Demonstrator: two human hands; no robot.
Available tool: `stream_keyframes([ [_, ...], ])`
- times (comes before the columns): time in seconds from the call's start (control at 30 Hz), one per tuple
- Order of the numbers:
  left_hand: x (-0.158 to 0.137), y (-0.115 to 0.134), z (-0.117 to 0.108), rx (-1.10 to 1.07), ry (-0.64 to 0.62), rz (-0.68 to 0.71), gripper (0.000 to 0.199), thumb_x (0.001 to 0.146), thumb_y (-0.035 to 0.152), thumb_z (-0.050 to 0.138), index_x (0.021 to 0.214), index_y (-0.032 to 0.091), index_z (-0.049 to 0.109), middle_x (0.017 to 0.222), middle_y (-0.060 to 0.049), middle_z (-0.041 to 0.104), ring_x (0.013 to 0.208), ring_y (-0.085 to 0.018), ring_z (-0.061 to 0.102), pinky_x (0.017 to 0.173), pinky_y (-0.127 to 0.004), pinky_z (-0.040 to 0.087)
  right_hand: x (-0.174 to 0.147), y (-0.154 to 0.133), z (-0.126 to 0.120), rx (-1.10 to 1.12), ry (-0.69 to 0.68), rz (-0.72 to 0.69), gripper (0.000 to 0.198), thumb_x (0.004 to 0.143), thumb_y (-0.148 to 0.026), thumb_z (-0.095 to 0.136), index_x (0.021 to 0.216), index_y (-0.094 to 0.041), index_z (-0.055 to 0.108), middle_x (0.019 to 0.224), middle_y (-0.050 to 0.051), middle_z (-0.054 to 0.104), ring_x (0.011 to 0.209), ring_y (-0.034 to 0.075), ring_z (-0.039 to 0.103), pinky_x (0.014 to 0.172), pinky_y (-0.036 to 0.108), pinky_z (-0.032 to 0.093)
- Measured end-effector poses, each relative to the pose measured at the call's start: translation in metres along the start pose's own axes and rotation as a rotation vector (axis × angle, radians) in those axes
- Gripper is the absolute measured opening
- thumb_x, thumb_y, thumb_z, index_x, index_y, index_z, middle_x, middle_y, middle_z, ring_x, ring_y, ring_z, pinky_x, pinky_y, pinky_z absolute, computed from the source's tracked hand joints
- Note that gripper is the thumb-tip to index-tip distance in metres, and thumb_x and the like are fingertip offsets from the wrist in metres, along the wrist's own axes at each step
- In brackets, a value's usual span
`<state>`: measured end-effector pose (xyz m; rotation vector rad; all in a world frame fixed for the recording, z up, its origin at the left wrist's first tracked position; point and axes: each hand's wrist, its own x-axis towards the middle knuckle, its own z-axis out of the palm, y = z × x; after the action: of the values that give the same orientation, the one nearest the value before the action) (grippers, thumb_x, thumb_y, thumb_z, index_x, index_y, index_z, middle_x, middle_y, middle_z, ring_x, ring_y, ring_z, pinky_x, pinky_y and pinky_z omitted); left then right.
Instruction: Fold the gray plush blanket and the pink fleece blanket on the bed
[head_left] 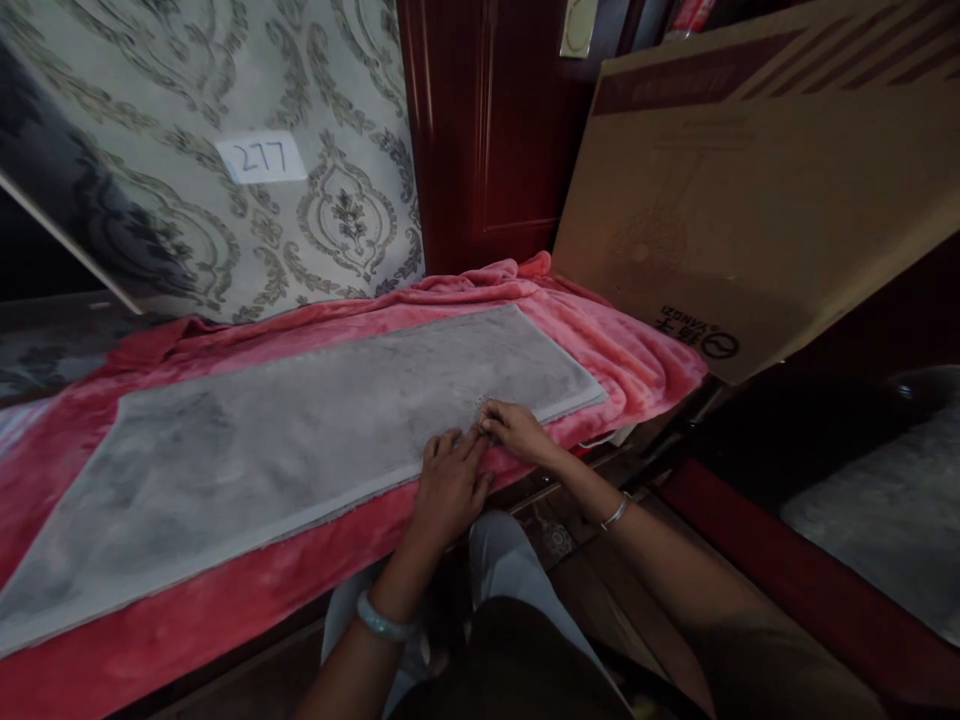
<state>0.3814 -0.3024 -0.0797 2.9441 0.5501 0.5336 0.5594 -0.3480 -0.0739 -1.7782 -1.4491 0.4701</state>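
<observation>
Grey cloth (292, 430) lies already flat on pink blanket (322, 543). Left hand (448, 485) rests spread, right hand (516, 432) pinches alongside, contents unclear; edge work seems unfinished.

Mat (300, 420) on blanket (645, 360), blanket showing in front and behind. Wall (349, 215) behind, left, card (261, 157) on it. Panel (487, 130) right of wall; carton (757, 190) right of panel. Left hand (450, 485) and right hand (516, 432) side by side at mat's near edge, right of its middle.
</observation>
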Motion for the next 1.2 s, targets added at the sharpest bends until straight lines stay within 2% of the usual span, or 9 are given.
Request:
stream_keyframes([
  [0.13,0.002,0.002,-0.003,0.018,-0.001,-0.007,0.053,0.089,0.031,0.057,0.141,0.021,0.054,0.147,-0.007,0.055,0.127,-0.033,0.047,0.106,-0.053,0.036,0.003,-0.003,0.002,-0.144,0.0,0.075,0.009,0.088,-0.017,0.05,0.083,-0.02,0.058,0.078,0.002,0.065,0.074,0.015,0.056,0.068,0.025,0.035],
  [0.27,0.004,0.002,-0.006,0.013,-0.021,0.006,0.053,0.089,0.033,0.059,0.14,0.021,0.055,0.146,-0.007,0.056,0.126,-0.033,0.048,0.105,-0.053,0.036,0.005,-0.001,0.003,-0.082,-0.008,0.121,0.01,0.087,-0.017,0.049,0.083,-0.02,0.058,0.081,0.003,0.065,0.075,0.016,0.056,0.069,0.026,0.035],
  [0.53,0.006,0.004,-0.007,0.008,-0.045,0.0,0.056,0.086,0.032,0.06,0.14,0.018,0.055,0.146,-0.009,0.056,0.124,-0.035,0.05,0.104,-0.054,0.036,0.002,0.001,-0.006,0.472,-0.075,0.114,0.015,0.08,-0.03,0.055,0.07,-0.021,0.048,0.062,-0.005,0.047,0.06,0.011,0.042,0.062,0.026,0.033],
  [0.67,0.004,0.001,-0.003,-0.013,-0.017,-0.009,0.053,0.087,0.032,0.06,0.138,0.02,0.057,0.146,-0.008,0.056,0.127,-0.035,0.049,0.107,-0.054,0.035,-0.02,-0.001,-0.021,0.693,-0.122,0.177,0.033,0.072,-0.048,0.067,0.072,-0.021,0.049,0.059,-0.007,0.042,0.053,0.008,0.032,0.054,0.024,0.027],
  [0.8,0.004,-0.002,-0.002,-0.055,0.0,-0.015,0.051,0.087,0.032,0.061,0.137,0.023,0.059,0.146,-0.007,0.056,0.127,-0.034,0.049,0.107,-0.055,0.036,-0.055,-0.002,-0.037,0.775,-0.132,0.271,0.04,0.07,-0.053,0.071,0.072,-0.021,0.047,0.061,-0.006,0.044,0.052,0.008,0.037,0.051,0.023,0.028],
  [0.9,0.004,-0.003,-0.005,-0.086,-0.002,-0.024,0.049,0.086,0.031,0.063,0.135,0.025,0.061,0.146,-0.006,0.057,0.127,-0.034,0.05,0.107,-0.056,0.037,-0.081,0.0,-0.053,0.654,-0.199,0.294,0.043,0.075,-0.059,0.065,0.07,-0.022,0.045,0.061,-0.004,0.048,0.051,0.009,0.043,0.051,0.023,0.032],
  [1.03,0.002,-0.012,-0.013,-0.167,-0.001,0.018,0.039,0.085,0.028,0.062,0.124,0.027,0.068,0.138,-0.005,0.063,0.127,-0.032,0.053,0.106,-0.053,0.041,-0.107,0.004,-0.083,0.099,-0.429,0.21,0.032,0.078,-0.049,0.068,0.068,-0.019,0.06,0.062,0.0,0.058,0.056,0.013,0.052,0.054,0.024,0.035],
  [1.13,0.004,-0.022,-0.02,-0.249,0.055,0.05,0.032,0.092,0.025,0.05,0.116,0.024,0.071,0.122,-0.006,0.072,0.119,-0.026,0.061,0.104,-0.047,0.046,-0.113,0.004,-0.095,-0.233,-0.22,0.161,0.026,0.084,-0.035,0.063,0.064,-0.019,0.064,0.059,0.002,0.06,0.055,0.014,0.052,0.056,0.025,0.036],
  [1.2,0.01,-0.029,-0.024,-0.265,0.104,0.045,0.035,0.095,0.023,0.043,0.115,0.023,0.071,0.118,-0.007,0.073,0.115,-0.023,0.064,0.103,-0.044,0.048,-0.109,0.003,-0.093,-0.269,-0.064,0.099,0.018,0.087,-0.024,0.055,0.076,-0.019,0.069,0.07,0.004,0.067,0.063,0.016,0.059,0.062,0.026,0.042],
])
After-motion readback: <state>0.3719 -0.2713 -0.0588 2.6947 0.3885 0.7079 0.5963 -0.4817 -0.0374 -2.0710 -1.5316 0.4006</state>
